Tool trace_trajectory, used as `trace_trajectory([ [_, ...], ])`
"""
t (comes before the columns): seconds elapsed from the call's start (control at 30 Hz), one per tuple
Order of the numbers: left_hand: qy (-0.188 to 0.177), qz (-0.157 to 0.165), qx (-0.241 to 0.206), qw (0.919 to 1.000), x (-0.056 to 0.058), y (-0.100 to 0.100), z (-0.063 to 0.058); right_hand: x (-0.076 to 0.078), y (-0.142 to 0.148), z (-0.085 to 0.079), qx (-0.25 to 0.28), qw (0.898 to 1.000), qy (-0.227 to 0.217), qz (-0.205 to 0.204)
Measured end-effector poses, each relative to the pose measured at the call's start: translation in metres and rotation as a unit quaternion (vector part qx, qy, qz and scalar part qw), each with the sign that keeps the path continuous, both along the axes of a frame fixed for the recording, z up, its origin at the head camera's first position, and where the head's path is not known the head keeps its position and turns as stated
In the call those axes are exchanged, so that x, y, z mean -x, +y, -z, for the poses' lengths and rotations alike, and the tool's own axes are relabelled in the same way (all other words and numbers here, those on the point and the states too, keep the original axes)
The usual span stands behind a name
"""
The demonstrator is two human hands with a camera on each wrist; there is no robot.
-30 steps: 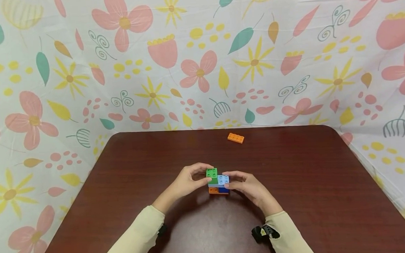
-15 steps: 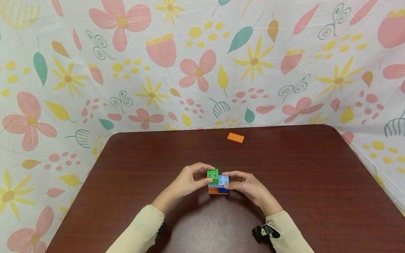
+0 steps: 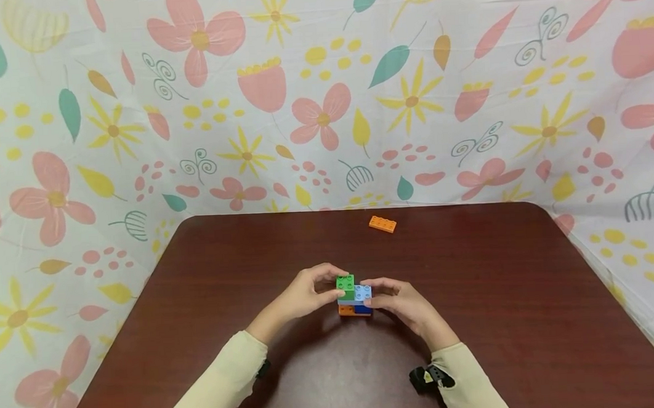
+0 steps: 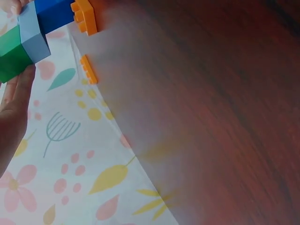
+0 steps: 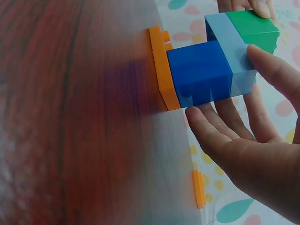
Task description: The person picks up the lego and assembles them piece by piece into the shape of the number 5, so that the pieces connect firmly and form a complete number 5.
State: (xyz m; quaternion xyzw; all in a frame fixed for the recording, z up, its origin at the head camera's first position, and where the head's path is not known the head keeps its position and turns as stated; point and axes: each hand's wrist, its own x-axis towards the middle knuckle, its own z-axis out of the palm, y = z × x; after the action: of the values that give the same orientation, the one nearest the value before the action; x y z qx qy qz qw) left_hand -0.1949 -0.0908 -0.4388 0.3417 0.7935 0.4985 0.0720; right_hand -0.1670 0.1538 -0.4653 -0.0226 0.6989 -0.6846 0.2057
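Observation:
A small stack of toy building bricks stands on the table between both hands. Its base is an orange studded plate (image 5: 161, 70), with a dark blue brick (image 5: 199, 72) on the plate's right half. Across the blue brick lies a light blue brick (image 5: 234, 51), its left half overhanging the orange plate. A green brick (image 3: 345, 286) sits on top at the left. My left hand (image 3: 304, 296) pinches the green brick between thumb and fingers, front and back. My right hand (image 3: 407, 304) pinches the right end of the light blue brick; its other fingers extend behind the stack.
A second orange studded plate (image 3: 382, 224) lies by itself near the back edge of the dark brown table (image 3: 240, 245). A flower-patterned cloth (image 3: 325, 161) hangs behind the table and along its sides.
The green brick has shifted very slightly right, so its left side lines up with the end of the light blue brick. Both hands keep their hold, and the view has tilted a little.

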Motion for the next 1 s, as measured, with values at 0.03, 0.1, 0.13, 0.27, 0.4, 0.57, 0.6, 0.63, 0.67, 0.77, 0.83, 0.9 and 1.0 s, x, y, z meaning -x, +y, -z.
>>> trace_trajectory([
  [0.03, -0.002, -0.004, -0.002, 1.0, -0.001, 0.0, 0.0, 0.0, 0.0, 0.0, -0.001, 1.0, 0.001, 0.001],
  [0.1, -0.008, -0.014, -0.008, 0.9998, -0.002, 0.001, 0.001, 0.0, 0.0, -0.001, -0.003, 1.0, 0.002, 0.003],
  [0.13, -0.015, -0.02, -0.011, 0.9996, -0.003, 0.002, 0.002, 0.0, 0.0, -0.001, -0.004, 1.0, 0.003, 0.004],
  [0.27, -0.03, -0.043, -0.028, 0.9982, -0.006, 0.005, 0.006, 0.0, 0.0, -0.002, -0.014, 1.0, 0.006, 0.003],
  [0.4, -0.031, -0.062, -0.051, 0.9963, -0.01, 0.008, 0.01, -0.001, 0.0, -0.004, -0.022, 1.0, 0.009, -0.003],
  [0.57, -0.078, -0.088, -0.079, 0.9898, -0.013, 0.013, 0.009, 0.0, 0.001, -0.005, -0.029, 0.999, 0.014, -0.003],
  [0.6, -0.09, -0.096, -0.079, 0.9882, -0.014, 0.013, 0.008, 0.0, 0.001, -0.005, -0.031, 0.999, 0.014, -0.002],
  [0.63, -0.1, -0.103, -0.077, 0.9867, -0.015, 0.014, 0.008, 0.0, 0.001, -0.005, -0.034, 0.999, 0.016, -0.002],
  [0.67, -0.11, -0.11, -0.074, 0.985, -0.016, 0.015, 0.008, 0.0, 0.001, -0.005, -0.037, 0.999, 0.016, 0.0],
  [0.77, -0.134, -0.129, -0.069, 0.9801, -0.019, 0.015, 0.011, 0.0, 0.001, -0.006, -0.045, 0.999, 0.017, 0.003],
  [0.83, -0.152, -0.134, -0.074, 0.9764, -0.021, 0.016, 0.014, 0.0, 0.001, -0.006, -0.049, 0.999, 0.019, 0.004],
  [0.9, -0.167, -0.137, -0.083, 0.973, -0.021, 0.016, 0.016, 0.001, 0.001, -0.006, -0.051, 0.998, 0.021, 0.004],
  [1.0, -0.182, -0.143, -0.087, 0.969, -0.021, 0.017, 0.019, 0.001, 0.001, -0.007, -0.053, 0.998, 0.025, 0.002],
])
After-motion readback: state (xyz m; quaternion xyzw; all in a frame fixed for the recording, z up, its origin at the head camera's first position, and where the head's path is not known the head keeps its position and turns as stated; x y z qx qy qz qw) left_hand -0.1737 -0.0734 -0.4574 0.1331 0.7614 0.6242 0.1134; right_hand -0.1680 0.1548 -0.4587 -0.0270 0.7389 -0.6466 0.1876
